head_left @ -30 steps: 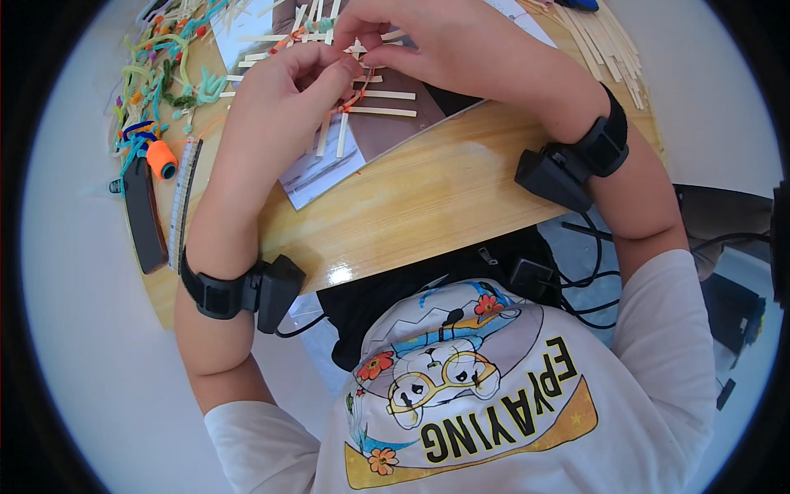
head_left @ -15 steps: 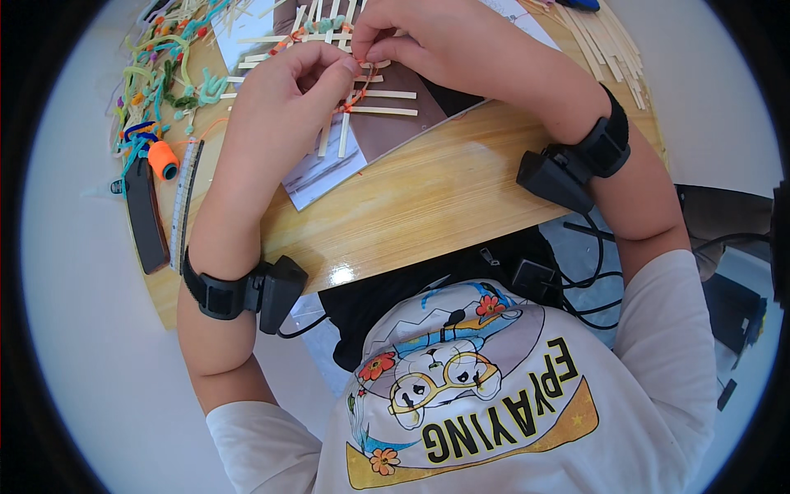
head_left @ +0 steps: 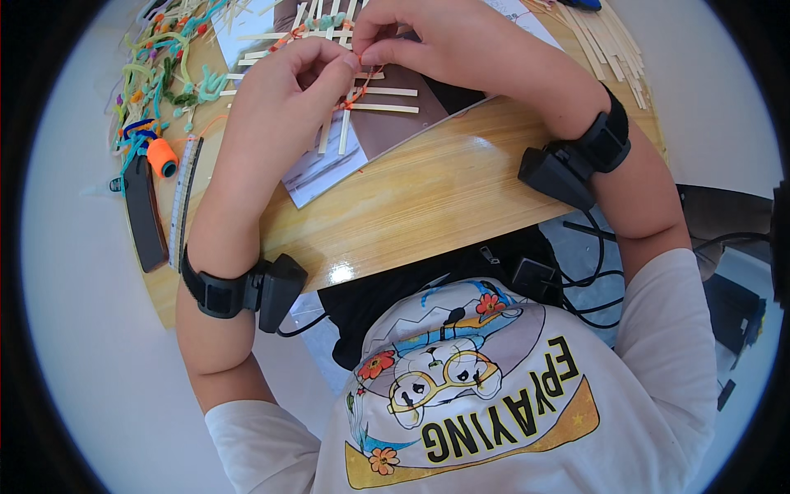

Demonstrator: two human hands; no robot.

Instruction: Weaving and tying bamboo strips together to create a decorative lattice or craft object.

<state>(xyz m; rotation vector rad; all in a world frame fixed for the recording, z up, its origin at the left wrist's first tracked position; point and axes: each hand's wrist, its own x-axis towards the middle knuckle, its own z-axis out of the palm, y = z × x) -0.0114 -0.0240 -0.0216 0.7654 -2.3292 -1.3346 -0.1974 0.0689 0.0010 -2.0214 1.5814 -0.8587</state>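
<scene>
Both hands meet over a lattice of pale wooden strips (head_left: 385,91), bound at crossings with orange thread. My left hand (head_left: 300,78) pinches orange thread (head_left: 360,59) between thumb and forefinger at the lattice's upper part. Beside it, my right hand (head_left: 403,37) has thumb and forefinger closed on the same thread, fingertips nearly touching the left's. A loop of orange thread hangs below the fingertips toward a lower crossing. Pale green fuzzy yarn (head_left: 325,23) runs along the far side of the lattice. The knot itself is partly hidden by my fingers.
Under the lattice lies a printed sheet (head_left: 309,185). To the left are tangled coloured yarn pieces (head_left: 169,70), an orange thread spool (head_left: 162,156), a ruler (head_left: 185,202) and a dark, narrow, flat object (head_left: 146,218). Loose wooden strips (head_left: 605,45) lie at the far right.
My fingertips stay together at the lattice. The pinched thread and both hands have shifted only very slightly; the hold is the same.
</scene>
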